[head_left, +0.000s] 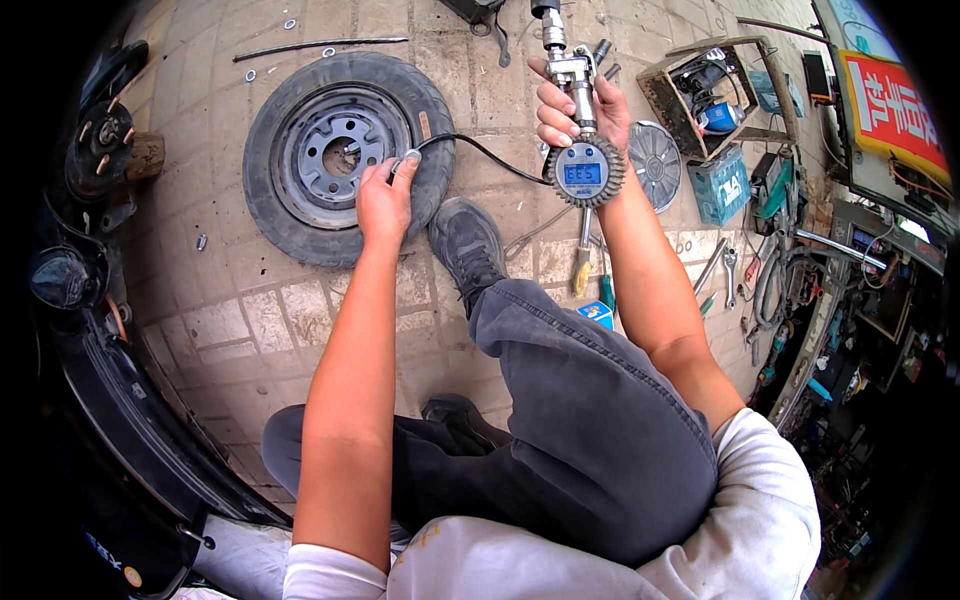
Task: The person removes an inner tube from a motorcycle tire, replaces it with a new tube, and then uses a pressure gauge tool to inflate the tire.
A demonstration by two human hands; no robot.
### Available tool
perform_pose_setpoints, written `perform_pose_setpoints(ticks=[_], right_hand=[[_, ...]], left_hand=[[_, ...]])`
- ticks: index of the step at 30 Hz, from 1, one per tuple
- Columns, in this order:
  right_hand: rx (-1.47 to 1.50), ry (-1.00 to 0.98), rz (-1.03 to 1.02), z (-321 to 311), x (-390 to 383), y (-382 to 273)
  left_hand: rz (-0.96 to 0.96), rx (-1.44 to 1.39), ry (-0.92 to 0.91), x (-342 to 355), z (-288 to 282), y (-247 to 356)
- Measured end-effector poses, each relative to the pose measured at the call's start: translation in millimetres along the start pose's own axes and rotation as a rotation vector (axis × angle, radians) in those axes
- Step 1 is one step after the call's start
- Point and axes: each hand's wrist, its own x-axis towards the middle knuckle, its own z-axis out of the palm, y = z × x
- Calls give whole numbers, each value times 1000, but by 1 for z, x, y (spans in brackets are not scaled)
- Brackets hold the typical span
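Note:
A small wheel with a black tyre (275, 185) and a grey steel rim lies flat on the paving, left of my shoe. Over the rim's right side, my left hand (384, 205) pinches the metal end of a black air hose (480, 148); whether that end sits on the valve is hidden. The hose runs across to a tyre inflator (583, 172) with a round, lit blue digital gauge in a ribbed black surround. My right hand (590, 108) is wrapped around the inflator's metal body and lever, holding it up with the gauge facing me.
A long metal bar (320, 44) lies beyond the tyre. To the right are a round ribbed cover (655, 167), a wooden crate (715, 95), a teal box (720, 185), a yellow-handled screwdriver (582, 265) and a wrench (730, 277). Dark vehicle parts (95, 150) line the left edge.

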Motion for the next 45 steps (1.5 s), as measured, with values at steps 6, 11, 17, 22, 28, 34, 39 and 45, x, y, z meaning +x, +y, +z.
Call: perform_pose_setpoints(ticks=[6, 11, 17, 22, 28, 34, 39, 45], right_hand=[[1, 3, 3, 0, 1, 1], [18, 22, 16, 2, 2, 2], [26, -16, 15, 0, 3, 2], [7, -1, 8, 1, 1, 2], [-10, 16, 2, -1, -1, 6], [11, 5, -19, 3, -1, 2], [-32, -6, -26, 1, -2, 6], [-79, 80, -40, -5, -13, 4]], left_hand=[[5, -18, 1, -1, 0, 1], [4, -13, 5, -1, 0, 1], [8, -11, 12, -1, 0, 1], [10, -20, 18, -1, 1, 1], [24, -7, 26, -4, 0, -2], [4, -7, 24, -4, 0, 7], [24, 100, 9, -5, -8, 17], [-223, 523, -339, 13, -26, 82]])
